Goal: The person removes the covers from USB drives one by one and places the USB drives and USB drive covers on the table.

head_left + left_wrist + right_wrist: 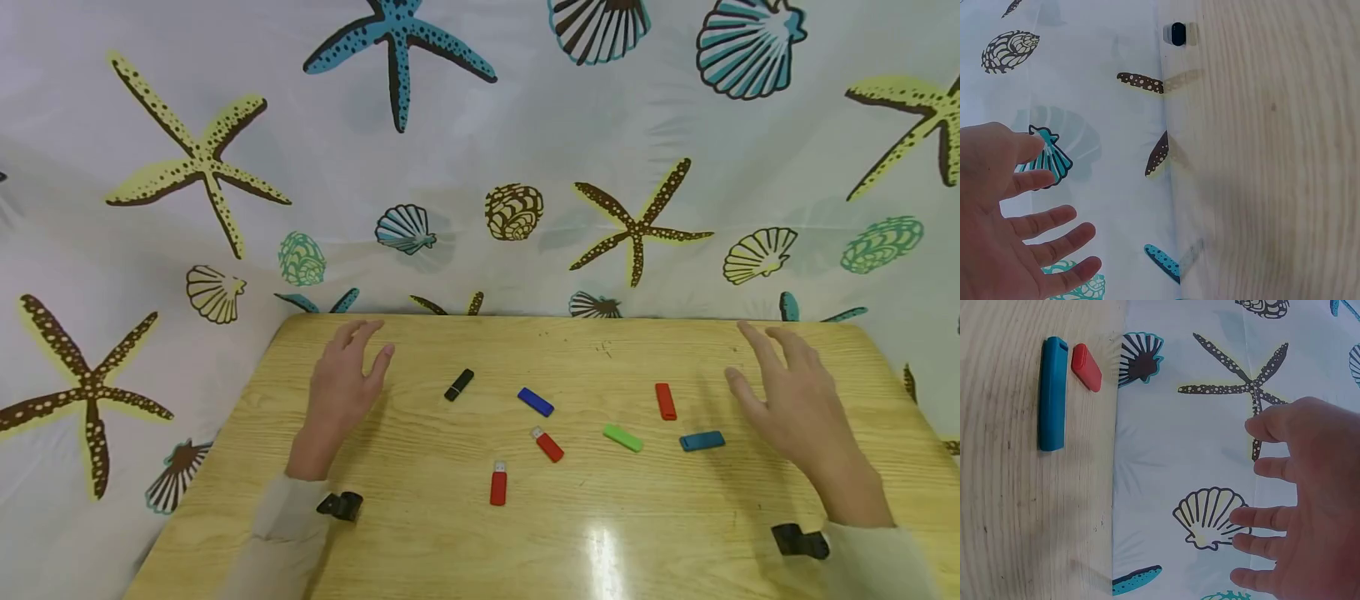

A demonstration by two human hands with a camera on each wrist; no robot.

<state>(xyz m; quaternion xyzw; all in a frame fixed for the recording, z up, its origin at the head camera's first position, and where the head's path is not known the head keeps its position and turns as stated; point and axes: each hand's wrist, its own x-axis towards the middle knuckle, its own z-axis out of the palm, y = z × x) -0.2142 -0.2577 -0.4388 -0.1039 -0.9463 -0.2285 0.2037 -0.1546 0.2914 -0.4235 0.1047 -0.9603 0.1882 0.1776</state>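
Several USB sticks lie scattered on the wooden table (420, 533). My left hand (345, 387) hovers at the left with fingers spread, holding nothing; nearest to it is a black USB stick (459, 385). On the right, my right hand (795, 400) is also raised and holds nothing. Close by it lie a teal-blue USB stick (702, 441) and a red USB stick (666, 402), both also in the right wrist view. Between the hands are a dark blue stick (536, 402), a green one (622, 438) and two red ones (549, 446) (498, 485) with metal plugs showing.
A white cloth (465, 158) printed with starfish and shells hangs behind the table's far edge and along both sides. Dark wrist-camera mounts (341, 506) sit at the sleeves. Light glares off the table's near part.
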